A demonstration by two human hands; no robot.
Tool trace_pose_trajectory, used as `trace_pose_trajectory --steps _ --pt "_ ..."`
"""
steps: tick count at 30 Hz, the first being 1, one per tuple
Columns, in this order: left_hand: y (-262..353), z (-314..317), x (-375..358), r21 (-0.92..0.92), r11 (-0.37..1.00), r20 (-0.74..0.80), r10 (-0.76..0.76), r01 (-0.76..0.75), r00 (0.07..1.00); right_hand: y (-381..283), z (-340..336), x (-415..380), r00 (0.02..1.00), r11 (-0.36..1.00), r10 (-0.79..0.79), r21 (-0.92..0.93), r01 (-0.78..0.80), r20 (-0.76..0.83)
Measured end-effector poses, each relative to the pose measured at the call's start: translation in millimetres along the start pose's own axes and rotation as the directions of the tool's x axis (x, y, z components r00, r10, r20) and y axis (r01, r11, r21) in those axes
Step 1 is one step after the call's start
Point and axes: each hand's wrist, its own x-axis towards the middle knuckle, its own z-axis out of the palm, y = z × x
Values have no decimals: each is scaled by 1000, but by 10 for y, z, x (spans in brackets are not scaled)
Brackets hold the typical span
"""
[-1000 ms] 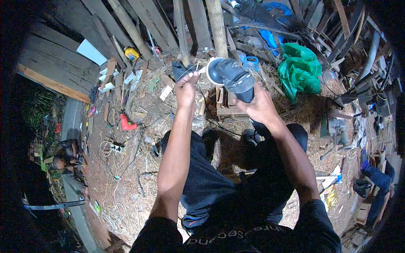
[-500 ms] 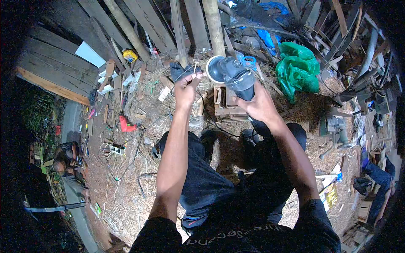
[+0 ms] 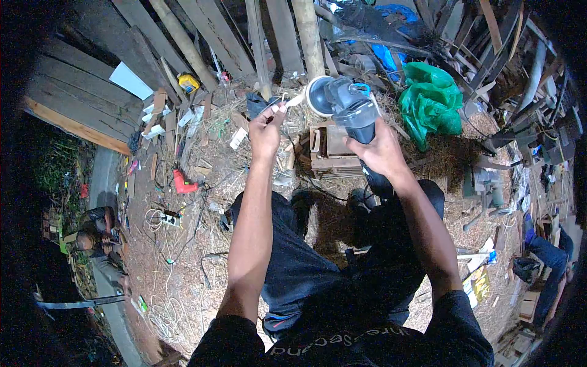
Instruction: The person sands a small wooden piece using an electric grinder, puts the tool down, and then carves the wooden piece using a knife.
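Observation:
My right hand (image 3: pixel 382 150) is wrapped round the dark body of an angle grinder (image 3: pixel 354 116), which has a pale-rimmed round disc (image 3: pixel 318 96) facing left. In my left hand (image 3: pixel 267 125), a small pale wooden piece (image 3: pixel 296 100) is pinched between the fingertips. Its free end reaches right up to the disc's left rim; the fingers hide the other end. Below the grinder stands a stack of wooden pieces (image 3: pixel 335 162), between my knees and the fence.
A green plastic bag (image 3: pixel 431 101) lies to the right. On the littered ground at left are a red power tool (image 3: pixel 183 181), a power strip (image 3: pixel 168 218) and loose cords. A metal vise (image 3: pixel 489 189) stands at right. Another person (image 3: pixel 101 235) sits at far left.
The grinder has shifted slightly right and turned, so its disc shows more of its face. More of the pale wooden piece is visible beyond my left fingertips.

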Motion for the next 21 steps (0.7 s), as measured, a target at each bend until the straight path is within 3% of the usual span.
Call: trace_pose_trajectory --steps 3,6,10,11,15,18,21 --pt "7 55 -35 -3 998 42 64 -64 997 -105 10 -30 997 995 -77 68 76 17" --pt "73 49 -117 53 997 75 -60 56 995 -103 19 8 1000 999 -31 35 31 -2" --pt "156 -55 -99 -15 992 7 -122 122 992 87 16 138 997 999 6 49 -2 -82" --pt "53 -77 -52 -49 996 15 -68 69 998 99 -7 113 994 999 23 48 -18 -109" --pt "150 -64 -76 -32 987 34 -154 155 987 67 -22 49 999 999 -1 -44 0 -40" --pt "100 -50 -62 -53 982 63 -180 184 982 -14 28 -2 991 982 -131 139 127 17" --pt "16 -86 -30 -115 978 66 -170 176 983 -85 3 7 1000 1000 -2 31 2 3"
